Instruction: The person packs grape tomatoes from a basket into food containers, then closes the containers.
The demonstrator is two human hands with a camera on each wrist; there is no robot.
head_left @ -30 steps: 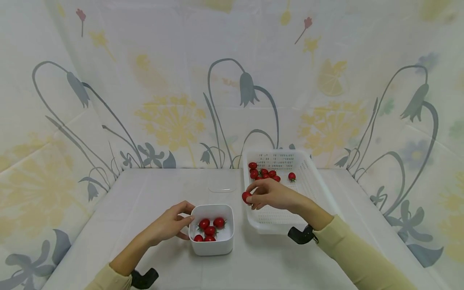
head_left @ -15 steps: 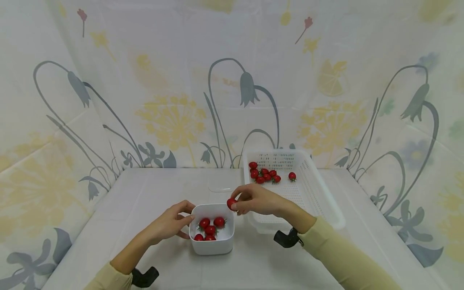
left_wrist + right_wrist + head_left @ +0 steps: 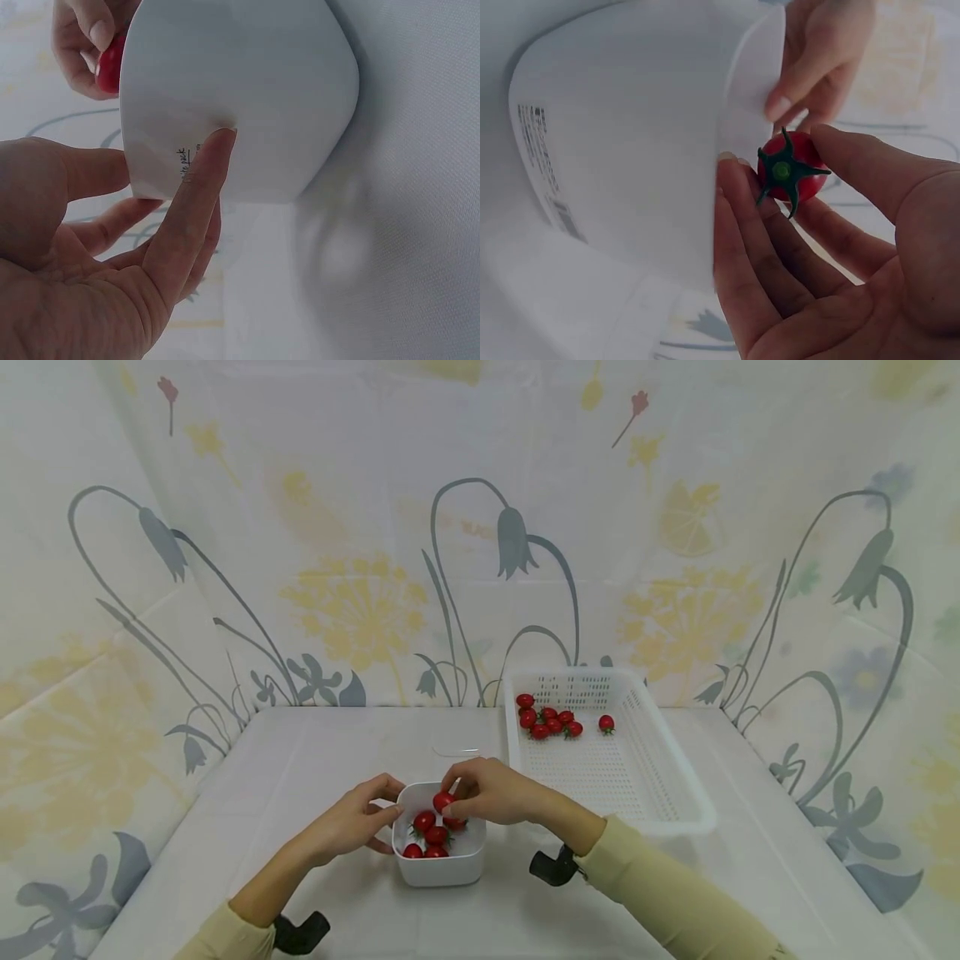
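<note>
- Head view: the right hand (image 3: 491, 791) pinches a cherry tomato (image 3: 443, 801) just above the open top of the small white container (image 3: 438, 860), over the far side of its rim. The tomatoes already in the container (image 3: 431, 837) lie directly below the held one, so the drop is straight down. The left hand (image 3: 351, 821) grips the container's left wall, thumb and fingers curled on it. The white basket (image 3: 660, 777) with the loose tomatoes (image 3: 551, 722) sits on the tabletop (image 3: 315, 760) to the right of the container and farther back.
- Left wrist view: a fingertip (image 3: 217, 146) presses the container's outer wall (image 3: 247, 82); the held tomato (image 3: 111, 64) peeks past the container's far edge.
- Right wrist view: thumb and fingers (image 3: 742, 217) clasp the tomato (image 3: 789, 175), green stem end facing the palm, just beside the container's rim (image 3: 731, 112).
</note>
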